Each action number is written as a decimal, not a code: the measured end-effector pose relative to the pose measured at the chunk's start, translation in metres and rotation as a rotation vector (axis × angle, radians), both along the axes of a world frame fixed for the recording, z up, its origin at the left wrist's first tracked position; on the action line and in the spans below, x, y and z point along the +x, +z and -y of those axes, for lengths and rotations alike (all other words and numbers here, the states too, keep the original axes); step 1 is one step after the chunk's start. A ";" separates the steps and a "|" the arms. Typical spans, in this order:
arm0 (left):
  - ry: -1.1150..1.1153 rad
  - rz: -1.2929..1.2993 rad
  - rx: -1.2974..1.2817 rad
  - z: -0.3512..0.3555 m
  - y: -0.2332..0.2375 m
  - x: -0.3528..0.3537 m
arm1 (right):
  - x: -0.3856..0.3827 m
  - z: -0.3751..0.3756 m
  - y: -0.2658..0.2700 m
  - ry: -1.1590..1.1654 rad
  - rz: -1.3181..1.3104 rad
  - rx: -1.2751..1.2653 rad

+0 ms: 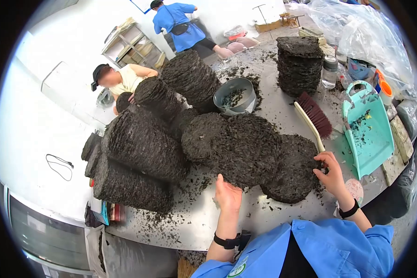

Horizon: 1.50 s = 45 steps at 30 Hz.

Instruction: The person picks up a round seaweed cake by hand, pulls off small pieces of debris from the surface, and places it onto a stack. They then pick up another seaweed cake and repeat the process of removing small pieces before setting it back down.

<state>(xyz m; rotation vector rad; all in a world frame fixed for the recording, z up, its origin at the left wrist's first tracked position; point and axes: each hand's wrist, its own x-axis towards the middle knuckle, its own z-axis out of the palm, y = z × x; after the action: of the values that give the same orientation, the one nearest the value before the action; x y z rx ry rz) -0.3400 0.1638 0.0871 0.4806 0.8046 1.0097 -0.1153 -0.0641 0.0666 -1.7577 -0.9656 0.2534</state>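
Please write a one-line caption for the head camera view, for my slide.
Left hand and right hand hold round dark flaky discs on a metal table, beside a brush and teal dustpan.

Single head-worn camera, fisheye view (dark round vignette), facing forward and down, close over the grey metal table (pixel 264 214), left hand (pixel 228 195) and right hand (pixel 331 173) at arm's reach, lower centre
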 end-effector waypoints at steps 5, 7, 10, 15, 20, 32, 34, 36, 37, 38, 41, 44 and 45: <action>-0.174 0.105 0.064 0.007 -0.004 0.002 | 0.000 0.001 -0.004 -0.003 0.028 -0.010; -0.138 0.094 0.087 0.008 -0.004 0.001 | -0.001 -0.001 -0.006 -0.005 0.024 -0.010; -0.072 0.025 0.117 0.003 -0.015 -0.023 | -0.003 0.005 -0.002 -0.029 0.048 -0.002; 0.066 0.002 0.100 -0.017 -0.062 -0.109 | -0.002 0.008 -0.022 -0.053 -0.142 0.110; 0.147 -1.132 0.583 -0.018 -0.090 -0.136 | 0.002 0.005 -0.031 -0.050 -0.485 0.160; -0.840 -0.947 1.902 0.089 -0.009 0.055 | 0.007 -0.019 0.037 0.063 0.358 0.056; -0.883 -1.052 1.945 0.087 -0.016 0.059 | 0.013 -0.037 0.053 0.319 0.240 -0.091; -0.900 -1.055 1.926 0.087 -0.020 0.057 | 0.023 -0.064 0.054 0.368 0.312 -0.097; -0.899 -1.053 1.916 0.089 -0.021 0.057 | 0.027 -0.081 0.052 0.407 0.373 -0.100; -0.884 -1.043 1.925 0.089 -0.021 0.058 | 0.029 -0.097 0.049 0.450 0.440 -0.100; -0.861 -1.029 1.924 0.087 -0.022 0.058 | 0.028 -0.133 0.038 0.465 0.553 -0.303; -0.862 -1.004 1.910 0.086 -0.025 0.057 | 0.028 -0.147 0.022 0.430 0.598 -0.300; -0.860 -0.993 1.913 0.085 -0.026 0.057 | 0.027 -0.149 0.020 0.439 0.600 -0.305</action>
<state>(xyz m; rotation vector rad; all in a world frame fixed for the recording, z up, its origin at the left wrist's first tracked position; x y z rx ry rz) -0.2828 0.0789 0.0609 2.8132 0.0678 0.3357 -0.0886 0.0847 0.0871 -1.9208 -1.8333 0.1543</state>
